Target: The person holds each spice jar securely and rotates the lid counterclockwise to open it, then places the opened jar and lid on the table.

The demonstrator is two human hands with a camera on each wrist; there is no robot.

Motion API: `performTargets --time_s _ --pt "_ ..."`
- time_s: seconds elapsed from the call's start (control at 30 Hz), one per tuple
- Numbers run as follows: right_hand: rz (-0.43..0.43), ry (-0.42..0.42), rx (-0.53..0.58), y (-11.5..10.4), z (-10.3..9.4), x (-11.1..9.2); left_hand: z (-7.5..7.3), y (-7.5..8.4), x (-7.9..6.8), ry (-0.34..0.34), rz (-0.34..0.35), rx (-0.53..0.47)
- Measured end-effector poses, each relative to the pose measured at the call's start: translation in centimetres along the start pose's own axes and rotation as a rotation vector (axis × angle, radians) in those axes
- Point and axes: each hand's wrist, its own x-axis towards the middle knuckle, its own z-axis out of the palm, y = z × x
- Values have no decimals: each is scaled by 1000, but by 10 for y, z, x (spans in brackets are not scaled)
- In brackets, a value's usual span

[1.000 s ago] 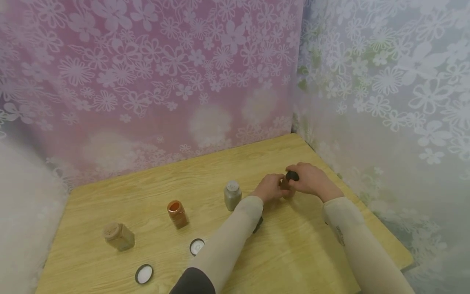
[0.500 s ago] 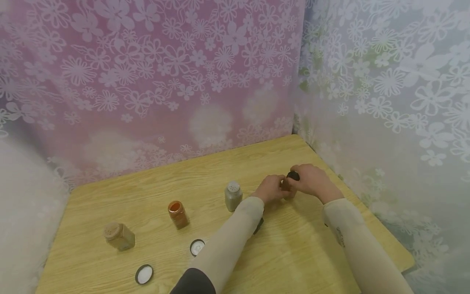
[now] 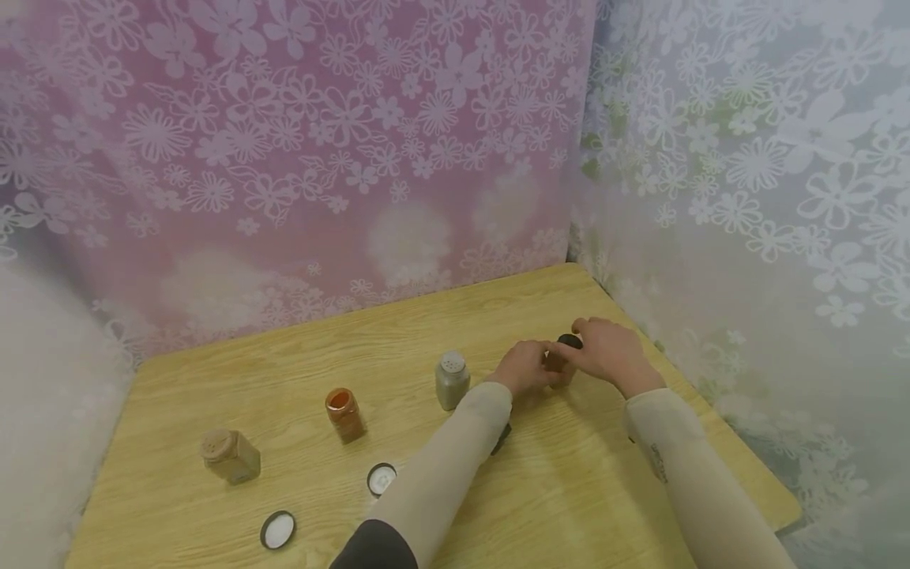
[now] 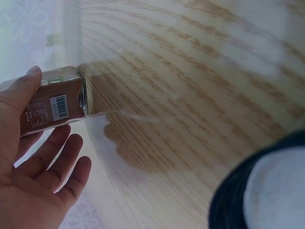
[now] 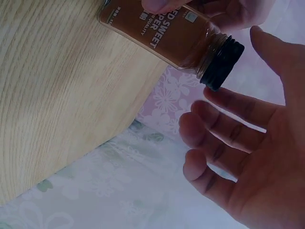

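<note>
My left hand (image 3: 524, 366) grips a clear spice jar (image 4: 52, 106) of red-brown powder, its base on the table. The label reads "sweet" in the right wrist view, and a barcode shows in the left wrist view. Around the jar's black cap (image 5: 222, 63) my right hand (image 5: 252, 138) has its fingers spread and loosely bent. The index fingertip is right at the cap's edge, while the thumb stands apart from it. In the head view the right hand (image 3: 607, 356) partly covers the jar.
On the wooden table (image 3: 284, 379) stand a jar with a perforated top (image 3: 452, 381), an orange-brown open-mouthed jar (image 3: 345, 415) and a tan jar (image 3: 231, 457). Two black-rimmed lids (image 3: 278, 530) lie nearer the front, one beside my left sleeve. Floral curtains (image 3: 320, 158) border the table.
My right hand has shifted slightly right at the cap, and its fingers have loosened from it. The left hand stays on the jar, and the other jars stand as before.
</note>
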Motion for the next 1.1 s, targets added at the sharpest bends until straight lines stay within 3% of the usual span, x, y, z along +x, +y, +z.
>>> performTargets --time_s 0.43,0.77,1.1 --pt "-79 -16 60 1 3 0 -1 2 -1 21 25 8" --pt "-33 2 38 6 6 2 -1 4 -4 12 39 6" --pt "-142 -12 87 5 4 -1 -2 3 -3 16 20 6"
